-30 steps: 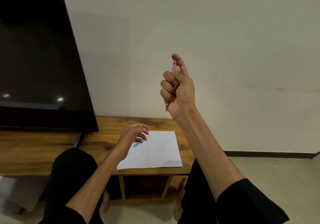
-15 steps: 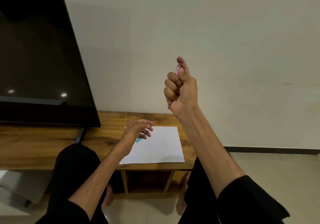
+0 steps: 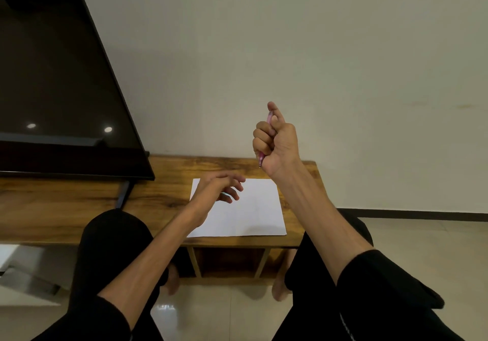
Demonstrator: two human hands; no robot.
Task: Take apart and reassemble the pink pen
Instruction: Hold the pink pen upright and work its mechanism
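My right hand point(image 3: 277, 142) is raised in a fist around the pink pen point(image 3: 262, 159), held nearly upright. The thumb rests on the pen's top end and the metal tip pokes out below the fist. Most of the barrel is hidden by the fingers. My left hand point(image 3: 219, 190) hovers low over the white sheet of paper point(image 3: 258, 208), fingers loosely spread. A small teal object point(image 3: 225, 195) shows just under its fingers; whether the hand touches it is unclear.
The paper lies on a low wooden table point(image 3: 163, 198) with an open shelf underneath. A large black TV screen point(image 3: 58, 89) stands on the table at the left. My knees in black trousers flank the table. A plain wall is behind.
My right hand with the pen has come down and slightly to the right. The left hand has stayed over the paper, now covering more of the teal object. The view has tilted.
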